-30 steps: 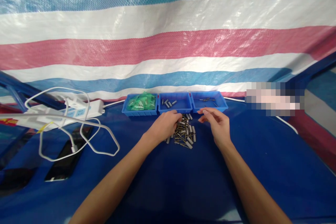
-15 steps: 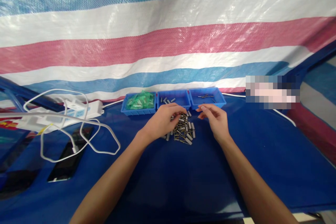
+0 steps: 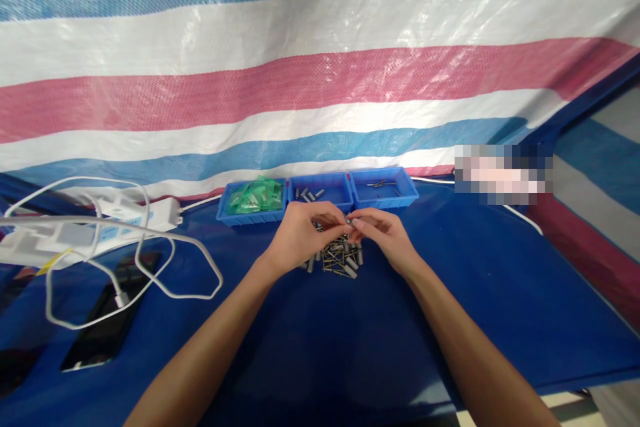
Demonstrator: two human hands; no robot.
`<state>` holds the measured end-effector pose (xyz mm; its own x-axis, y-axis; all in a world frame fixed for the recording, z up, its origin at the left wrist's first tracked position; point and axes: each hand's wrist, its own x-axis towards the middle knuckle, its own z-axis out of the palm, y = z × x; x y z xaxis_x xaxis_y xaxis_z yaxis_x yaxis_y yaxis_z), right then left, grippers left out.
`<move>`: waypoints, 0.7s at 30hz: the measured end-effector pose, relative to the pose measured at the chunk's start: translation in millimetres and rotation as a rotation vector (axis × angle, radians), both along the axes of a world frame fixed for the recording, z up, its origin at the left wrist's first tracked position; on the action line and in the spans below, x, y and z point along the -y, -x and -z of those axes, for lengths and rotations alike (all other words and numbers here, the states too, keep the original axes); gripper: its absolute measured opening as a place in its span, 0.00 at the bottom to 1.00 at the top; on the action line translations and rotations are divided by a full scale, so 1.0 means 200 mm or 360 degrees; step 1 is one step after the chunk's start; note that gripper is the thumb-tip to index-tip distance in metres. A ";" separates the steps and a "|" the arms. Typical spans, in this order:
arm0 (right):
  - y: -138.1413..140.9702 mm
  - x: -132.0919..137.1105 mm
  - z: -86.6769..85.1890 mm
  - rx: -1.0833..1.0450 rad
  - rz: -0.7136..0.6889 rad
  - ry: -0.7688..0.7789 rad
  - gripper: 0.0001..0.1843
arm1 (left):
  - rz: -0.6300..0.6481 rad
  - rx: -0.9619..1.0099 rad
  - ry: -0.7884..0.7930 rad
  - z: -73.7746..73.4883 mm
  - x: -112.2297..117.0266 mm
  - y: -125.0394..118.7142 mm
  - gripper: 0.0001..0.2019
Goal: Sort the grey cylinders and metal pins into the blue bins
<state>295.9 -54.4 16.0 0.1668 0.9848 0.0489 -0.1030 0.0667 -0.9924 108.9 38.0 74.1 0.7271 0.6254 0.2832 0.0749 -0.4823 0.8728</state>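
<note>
Over a loose pile of thin metal pins and short grey cylinders (image 3: 351,273), my left hand (image 3: 305,233) and my right hand (image 3: 385,233) meet at the fingertips. Both are closed in a pinch on a small grey metal piece (image 3: 349,221), mostly covered by the fingers, so its exact kind does not show. Behind the hands stand three joined blue bins. The left bin (image 3: 250,218) holds green plastic packets (image 3: 256,195), the middle bin (image 3: 334,190) several grey cylinders (image 3: 311,196), and the right bin (image 3: 367,197) a few thin pins (image 3: 383,183).
On the left lie a white power strip (image 3: 160,213), looped white cables (image 3: 200,295) and a black phone (image 3: 100,330). A blurred-out pinkish object (image 3: 500,175) is at the right. A striped plastic sheet (image 3: 300,93) hangs behind the blue table (image 3: 500,293).
My right hand has moved left from beside the right bin to meet my left hand. My left hand has lifted from the pile slightly. The whole view has shifted a little.
</note>
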 end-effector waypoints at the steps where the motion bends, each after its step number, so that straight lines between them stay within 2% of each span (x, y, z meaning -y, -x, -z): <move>1: 0.00 0.00 0.00 -0.0030 0.0002 0.0003 0.17 | -0.0013 -0.0002 0.0006 0.00 0.00 0.00 0.04; 9: -0.01 -0.01 0.04 -0.0247 0.0085 0.0001 0.14 | 0.0054 -0.0169 0.0117 0.03 -0.02 0.00 0.04; 21: -0.02 -0.01 0.02 -0.0299 0.0079 0.0045 0.12 | 0.0099 -0.0184 0.0122 0.03 -0.03 0.01 0.14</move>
<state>299.5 -52.8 11.5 0.2185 0.9757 -0.0151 -0.2841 0.0488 -0.9576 107.5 44.0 67.4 0.7900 0.5949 0.1484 0.1492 -0.4213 0.8946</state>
